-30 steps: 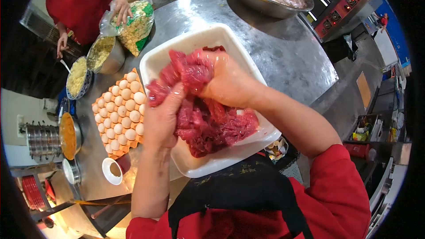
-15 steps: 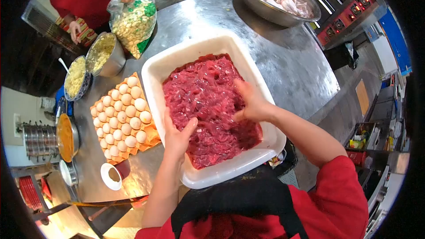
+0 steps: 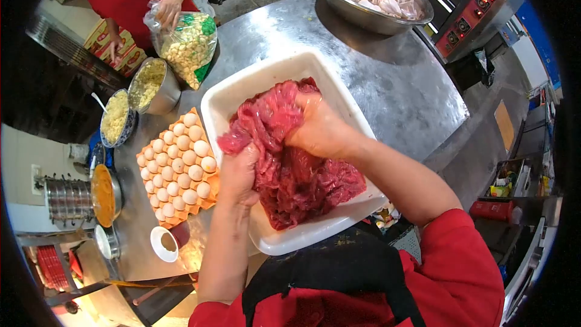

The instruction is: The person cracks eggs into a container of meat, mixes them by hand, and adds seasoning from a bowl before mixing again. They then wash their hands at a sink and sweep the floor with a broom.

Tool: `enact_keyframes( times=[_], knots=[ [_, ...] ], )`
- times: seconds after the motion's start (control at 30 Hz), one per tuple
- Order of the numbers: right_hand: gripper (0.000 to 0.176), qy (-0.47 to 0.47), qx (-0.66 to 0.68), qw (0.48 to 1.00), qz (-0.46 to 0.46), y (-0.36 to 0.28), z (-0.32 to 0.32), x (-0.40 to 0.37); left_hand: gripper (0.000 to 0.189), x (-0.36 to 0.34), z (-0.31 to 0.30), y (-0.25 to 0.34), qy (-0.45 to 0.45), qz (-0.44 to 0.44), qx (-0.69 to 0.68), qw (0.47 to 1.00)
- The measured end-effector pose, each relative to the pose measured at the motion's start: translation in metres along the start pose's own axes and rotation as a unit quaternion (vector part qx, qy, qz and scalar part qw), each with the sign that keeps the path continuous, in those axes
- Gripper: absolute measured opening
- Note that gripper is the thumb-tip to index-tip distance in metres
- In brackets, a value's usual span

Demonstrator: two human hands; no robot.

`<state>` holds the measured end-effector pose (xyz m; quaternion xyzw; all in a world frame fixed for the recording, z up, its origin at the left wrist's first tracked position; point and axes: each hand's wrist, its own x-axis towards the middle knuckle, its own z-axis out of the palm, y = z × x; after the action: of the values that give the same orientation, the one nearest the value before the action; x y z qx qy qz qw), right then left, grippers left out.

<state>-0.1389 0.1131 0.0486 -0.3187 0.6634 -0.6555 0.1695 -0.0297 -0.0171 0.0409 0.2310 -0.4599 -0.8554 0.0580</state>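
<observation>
A white plastic tub (image 3: pixel 302 239) stands on the steel table in front of me, holding a heap of raw red sliced meat (image 3: pixel 290 188). Both my hands are inside the tub, lifting a clump of this meat above the rest. My left hand (image 3: pixel 240 172) grips the clump at its left side, thumb and palm against the strips. From the right, my right hand (image 3: pixel 321 127) is closed on the same clump, its fingertips partly hidden in the meat. Strips hang and fold between the two hands, and the meat looks wet and glossy.
Left of the tub sits an orange tray (image 3: pixel 212 183) of eggs, with a small white cup (image 3: pixel 163 245) nearby. Beyond are a steel pot (image 3: pixel 166 94), a patterned bowl (image 3: pixel 129 127) and a plastic bag (image 3: pixel 187 48) held by another person. A large steel basin (image 3: pixel 357 15) stands far right.
My hands were spread on top of the meat; now they have closed on a clump and raised it. The other person's hand stays on the bag.
</observation>
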Motion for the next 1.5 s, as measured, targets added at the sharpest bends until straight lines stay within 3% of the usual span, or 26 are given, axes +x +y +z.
enact_keyframes(
  times=[0.13, 0.2, 0.27, 0.3, 0.33, 0.37, 0.4, 0.43, 0.47, 0.5, 0.53, 0.57, 0.6, 0.67, 0.73, 0.8, 0.9, 0.93, 1.0, 1.13, 1.27, 1.37, 1.4, 1.43, 1.47, 1.5],
  knots=[
    [0.023, 0.027, -0.081, 0.996, -0.014, -0.053, -0.012, 0.012, 0.031, -0.024, 0.017, 0.036, -0.061, 0.131, 0.032, 0.989],
    [0.02, 0.032, -0.223, 0.973, -0.048, -0.077, -0.017, 0.013, 0.031, -0.032, 0.015, 0.039, -0.044, 0.335, 0.325, 0.883],
    [0.021, 0.039, -0.162, 0.979, -0.116, -0.066, -0.015, 0.006, 0.031, -0.037, 0.013, 0.021, -0.053, 0.275, 0.305, 0.91],
    [0.023, -0.041, -0.427, 0.887, -0.171, -0.035, -0.019, 0.002, 0.031, -0.034, 0.003, 0.006, -0.086, 0.235, 0.385, 0.889],
    [0.024, -0.117, -0.653, 0.717, -0.212, -0.011, -0.023, -0.002, 0.032, -0.029, -0.01, -0.011, -0.118, 0.192, 0.461, 0.858],
    [0.031, -0.166, -0.419, 0.89, -0.067, -0.003, -0.022, -0.01, 0.032, -0.027, -0.02, -0.023, -0.118, 0.191, 0.459, 0.859],
    [0.038, -0.197, -0.14, 0.967, 0.086, 0.006, -0.02, -0.021, 0.04, -0.025, -0.031, -0.034, -0.147, 0.119, 0.605, 0.773],
    [0.046, -0.207, -0.294, 0.933, 0.036, 0.031, -0.024, -0.037, 0.049, -0.023, -0.039, -0.043, -0.17, 0.043, 0.73, 0.661],
    [0.055, -0.209, -0.441, 0.873, -0.016, 0.061, -0.035, -0.05, 0.049, -0.022, -0.044, -0.05, -0.171, 0.044, 0.73, 0.661],
    [0.055, -0.209, -0.44, 0.873, -0.015, 0.086, -0.046, -0.056, 0.059, -0.024, -0.05, -0.056, -0.074, 0.097, 0.645, 0.755],
    [0.069, -0.143, -0.292, 0.932, 0.16, 0.109, -0.057, -0.058, 0.07, -0.024, -0.056, -0.064, 0.029, 0.148, 0.541, 0.828],
    [0.083, -0.071, -0.127, 0.935, 0.324, 0.12, -0.063, -0.058, 0.083, -0.016, -0.069, -0.083, 0.058, 0.073, 0.378, 0.921],
    [0.083, -0.072, -0.125, 0.935, 0.323, 0.107, -0.052, -0.055, 0.083, -0.013, -0.063, -0.087, 0.06, 0.073, 0.38, 0.92],
    [0.095, 0.005, 0.044, 0.916, 0.4, 0.08, -0.013, -0.052, 0.08, -0.002, -0.04, -0.092, 0.149, -0.167, 0.061, 0.973],
    [0.087, -0.081, 0.042, 0.889, 0.448, 0.086, 0.012, -0.05, 0.07, 0.007, -0.023, -0.067, 0.158, -0.248, 0.043, 0.955],
    [0.065, -0.077, 0.196, 0.913, 0.349, 0.081, 0.021, -0.053, 0.057, 0.013, -0.031, -0.057, 0.033, -0.324, -0.116, 0.938],
    [0.046, -0.107, 0.039, 0.963, 0.245, 0.046, 0.018, -0.044, 0.042, 0.003, -0.026, -0.043, -0.007, -0.16, -0.04, 0.986],
    [0.037, -0.14, -0.127, 0.936, 0.296, 0.007, 0.012, -0.03, 0.039, 0.0, -0.018, -0.031, -0.012, -0.088, 0.012, 0.996],
    [0.032, -0.039, 0.003, 0.988, 0.15, -0.012, 0.009, -0.027, 0.034, -0.004, -0.005, -0.009, -0.032, 0.038, 0.03, 0.998],
    [0.015, -0.025, 0.019, 0.998, -0.049, -0.068, 0.004, -0.006, 0.025, -0.026, 0.025, 0.046, -0.04, 0.132, 0.043, 0.99],
    [0.016, 0.018, 0.051, 0.998, -0.019, -0.115, 0.007, -0.005, 0.023, -0.05, 0.04, 0.052, -0.058, 0.225, 0.129, 0.964],
    [0.023, 0.049, 0.07, 0.995, 0.059, -0.088, 0.006, -0.002, 0.03, -0.032, 0.019, 0.003, -0.088, 0.319, 0.322, 0.887],
    [0.026, -0.018, -0.034, 0.999, -0.006, -0.05, -0.001, -0.005, 0.032, -0.028, -0.002, -0.018, -0.12, 0.215, 0.458, 0.854],
    [0.028, -0.035, -0.038, 0.994, 0.092, -0.044, 0.005, -0.017, 0.037, -0.033, -0.004, -0.022, -0.172, 0.076, 0.605, 0.774],
    [0.038, -0.166, -0.26, 0.933, 0.184, -0.017, -0.004, -0.031, 0.041, -0.038, -0.011, -0.03, -0.226, 0.069, 0.72, 0.652],
    [0.046, -0.256, -0.4, 0.877, 0.069, 0.056, -0.015, -0.051, 0.042, -0.045, -0.025, -0.042, -0.259, 0.098, 0.649, 0.708]
  ],
)
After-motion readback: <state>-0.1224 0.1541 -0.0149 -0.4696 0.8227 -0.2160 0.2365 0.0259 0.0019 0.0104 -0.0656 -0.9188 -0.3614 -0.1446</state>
